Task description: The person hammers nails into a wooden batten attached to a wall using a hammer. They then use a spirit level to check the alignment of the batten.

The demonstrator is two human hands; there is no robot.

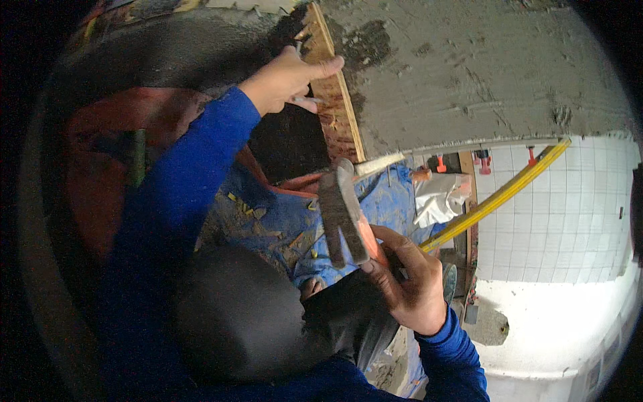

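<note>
My left hand [289, 79] grips the edge of a plywood strip [340, 120], thumb on one side and fingers on the other. Thin pieces that look like nails show by its fingers, too small to be sure of. The strip stands against the edge of a grey mortar surface [469, 74]. Lower down and to the right, my right hand [416, 285] is closed round the orange handle of a claw hammer [343, 214]. The hammer's grey head points up toward the strip's near end, apart from it.
A yellow level or straightedge [499, 195] slants up to the right behind my right hand. Blue sheeting [268, 221] with debris lies below. White tiles [536, 221] cover the right side. Reddish sheeting [100, 161] lies at left, beside a dark opening [288, 144].
</note>
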